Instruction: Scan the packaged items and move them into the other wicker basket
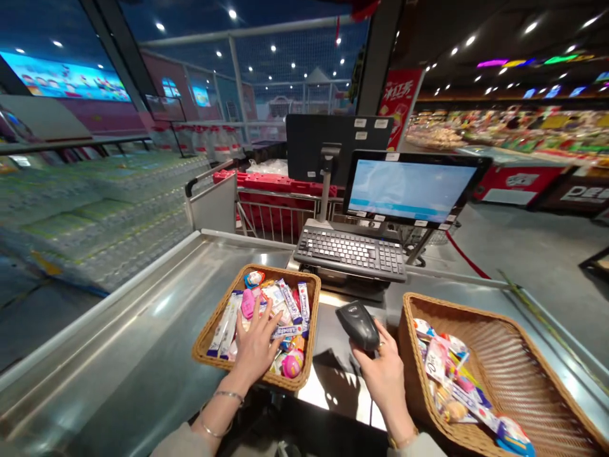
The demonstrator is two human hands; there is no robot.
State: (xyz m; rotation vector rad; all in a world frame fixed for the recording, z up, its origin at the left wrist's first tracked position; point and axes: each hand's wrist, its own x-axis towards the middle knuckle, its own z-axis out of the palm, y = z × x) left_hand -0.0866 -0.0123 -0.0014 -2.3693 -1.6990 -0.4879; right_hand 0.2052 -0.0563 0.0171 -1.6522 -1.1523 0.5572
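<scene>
My left hand (257, 339) lies over the candy in the smaller wicker basket (203, 346), its fingers spread across the packets. Round it are white-and-blue candy sticks (289, 301), a pink egg-shaped item (248, 303) and a round pink one (292, 364). In my right hand (384, 368) is a black barcode scanner (358, 325), raised above the counter between the two baskets; its trigger side is hidden. A larger wicker basket (518, 355) stands to the right of that hand, with mixed sweets and a white-and-pink Dove packet (436, 360) at its left side.
Behind the baskets, a black keyboard (352, 249) sits below a lit checkout screen (409, 190). A second monitor (328, 149) shows its back. The metal counter (157, 317) stretches left. Shopping carts (276, 212) stand beyond the counter, and wrapped bottle packs (95, 209) are stacked at left.
</scene>
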